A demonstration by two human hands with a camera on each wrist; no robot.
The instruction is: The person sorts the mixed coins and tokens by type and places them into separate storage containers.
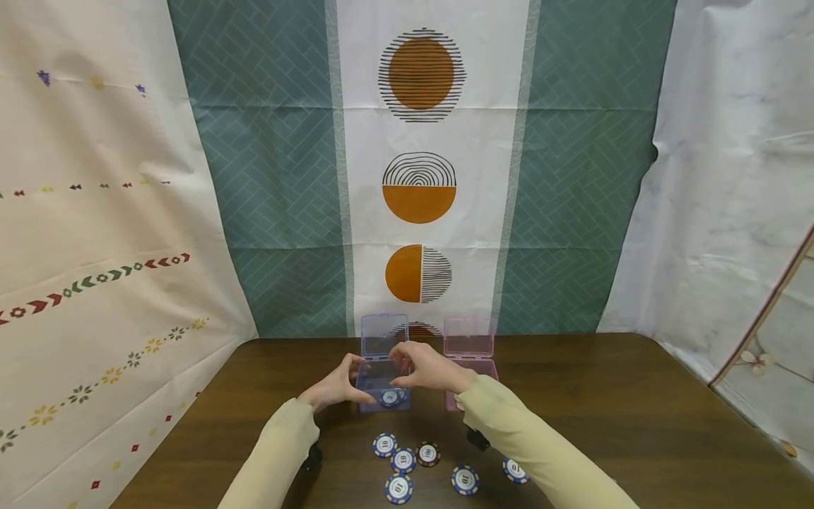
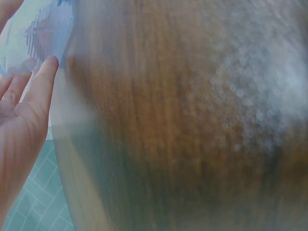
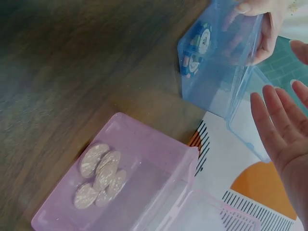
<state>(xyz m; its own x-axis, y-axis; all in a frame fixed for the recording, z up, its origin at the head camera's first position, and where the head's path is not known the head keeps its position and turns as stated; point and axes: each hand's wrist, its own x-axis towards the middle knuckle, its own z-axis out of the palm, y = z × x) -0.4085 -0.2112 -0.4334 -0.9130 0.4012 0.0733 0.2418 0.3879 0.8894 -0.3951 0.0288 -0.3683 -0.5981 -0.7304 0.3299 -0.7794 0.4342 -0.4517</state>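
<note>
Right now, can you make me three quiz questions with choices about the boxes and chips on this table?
1. Where is the pink box?
A. right of the blue box
B. on top of the blue box
C. on the floor

2. How many loose chips lie on the table in front of the boxes?
A. two
B. six
C. ten

3. How are the box lids?
A. both open
B. both closed
C. taken off

Answers: 1 A, the head view shows them side by side. 2 B, six can be counted near the sleeves. 3 A, both lids stand up behind the boxes.
</note>
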